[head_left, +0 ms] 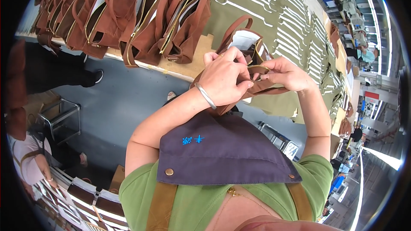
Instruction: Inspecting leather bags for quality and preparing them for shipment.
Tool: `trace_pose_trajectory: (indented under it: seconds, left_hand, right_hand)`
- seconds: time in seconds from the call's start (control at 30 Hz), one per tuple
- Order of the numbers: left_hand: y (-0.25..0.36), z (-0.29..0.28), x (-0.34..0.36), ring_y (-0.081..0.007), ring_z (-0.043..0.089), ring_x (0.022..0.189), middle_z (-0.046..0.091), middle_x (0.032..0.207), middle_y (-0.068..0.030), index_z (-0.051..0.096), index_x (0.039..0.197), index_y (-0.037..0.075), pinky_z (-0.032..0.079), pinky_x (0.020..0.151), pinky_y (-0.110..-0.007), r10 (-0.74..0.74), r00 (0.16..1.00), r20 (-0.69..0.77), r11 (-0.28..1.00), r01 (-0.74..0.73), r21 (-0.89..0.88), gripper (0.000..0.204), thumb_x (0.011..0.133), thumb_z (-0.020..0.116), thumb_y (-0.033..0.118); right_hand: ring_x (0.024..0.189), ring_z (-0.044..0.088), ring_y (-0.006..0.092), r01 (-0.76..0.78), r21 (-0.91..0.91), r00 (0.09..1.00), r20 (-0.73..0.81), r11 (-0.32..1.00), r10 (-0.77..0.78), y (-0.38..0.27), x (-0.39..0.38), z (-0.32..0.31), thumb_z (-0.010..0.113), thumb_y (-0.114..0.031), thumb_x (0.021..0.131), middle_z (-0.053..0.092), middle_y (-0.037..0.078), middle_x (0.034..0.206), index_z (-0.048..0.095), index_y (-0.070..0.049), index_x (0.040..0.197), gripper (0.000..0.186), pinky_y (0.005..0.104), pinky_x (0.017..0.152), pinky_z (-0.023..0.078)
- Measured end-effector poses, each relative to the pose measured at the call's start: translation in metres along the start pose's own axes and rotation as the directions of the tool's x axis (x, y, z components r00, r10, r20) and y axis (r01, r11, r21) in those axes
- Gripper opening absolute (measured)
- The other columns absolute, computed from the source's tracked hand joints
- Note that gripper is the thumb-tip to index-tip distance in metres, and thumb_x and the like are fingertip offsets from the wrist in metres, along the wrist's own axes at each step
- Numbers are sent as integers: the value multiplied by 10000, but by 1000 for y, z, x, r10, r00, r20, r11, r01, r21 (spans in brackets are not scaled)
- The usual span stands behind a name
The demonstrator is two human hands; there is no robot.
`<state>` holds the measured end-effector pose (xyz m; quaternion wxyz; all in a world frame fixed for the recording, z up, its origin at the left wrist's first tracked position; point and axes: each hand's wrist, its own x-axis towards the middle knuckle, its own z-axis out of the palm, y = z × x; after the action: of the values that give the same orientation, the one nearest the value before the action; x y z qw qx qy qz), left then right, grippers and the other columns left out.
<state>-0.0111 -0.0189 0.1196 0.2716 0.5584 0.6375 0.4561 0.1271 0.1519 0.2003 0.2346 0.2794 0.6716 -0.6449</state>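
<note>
A brown handbag [237, 29] with a pale lining and a gold-toothed zipper stands at the table's front edge, tilted toward me, its handle raised. My left hand [224, 77], with a silver bangle at the wrist, is over the bag's opening, fingers curled in against it; some fingertips are hidden. My right hand [284, 77] pinches the opening by the zipper [259, 67] on the right, thumb and index finger close together. The lower part of the bag is hidden behind my hands and my dark apron [227, 154].
Several brown bags [145, 34] line the table [199, 51] at upper left. Olive pieces with white strips [299, 47] cover its right part. Metal stools [60, 115] stand below. At left are another person's dark legs [51, 72] and a co-worker's arm [43, 167]; more workers sit far right.
</note>
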Motion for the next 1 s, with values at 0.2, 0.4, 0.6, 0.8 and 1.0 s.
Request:
trace_pose_trajectory:
  seconds: [0.2, 0.4, 0.6, 0.8, 1.0]
  left_hand:
    - [4, 1, -1, -135, 534, 972, 551, 954, -4, 714, 748, 111, 253, 849, -381, -6, 1000, -21, 1000, 7, 5, 135, 710, 768, 228]
    - [2, 0, 1, -126, 537, 957, 553, 953, -2, 717, 763, 107, 256, 844, -375, 20, 1000, -22, 1000, -20, -7, 139, 715, 770, 226]
    - [-4, -6, 2, -122, 559, 890, 560, 925, 23, 703, 782, 125, 269, 861, -350, 78, 997, 14, 997, -78, 2, 123, 738, 765, 221]
    - [-14, -13, 10, -158, 569, 882, 573, 926, 22, 646, 935, 163, 290, 867, -348, 245, 967, 69, 969, -243, -43, 208, 757, 748, 197]
    - [-9, -20, 16, -192, 555, 845, 547, 886, -21, 657, 986, 171, 293, 881, -369, 209, 951, 230, 966, -237, 105, 210, 793, 725, 221]
  right_hand:
    - [823, 625, 72, 81, 3, 997, -10, 997, -81, -5, -4, 8, 650, -16, 854, 693, 50, 939, 639, 58, 1106, 263, 227, 729, 514]
    - [768, 623, 42, 44, -60, 994, -97, 997, -50, -3, 1, 11, 718, -11, 822, 696, 30, 868, 683, 42, 1014, 202, 196, 662, 518]
    - [718, 586, 27, 27, -124, 993, -107, 992, -41, -3, 0, 11, 710, -19, 831, 680, 0, 803, 690, 27, 949, 128, 199, 627, 487]
    - [702, 564, 23, 22, -203, 992, -114, 979, -46, -5, -2, 13, 709, -17, 825, 665, -15, 762, 689, 23, 931, 115, 210, 626, 476]
    - [714, 569, 31, -16, -250, 991, -132, 968, -17, -5, -1, 13, 694, -23, 837, 676, 1, 780, 686, 24, 938, 112, 223, 640, 486]
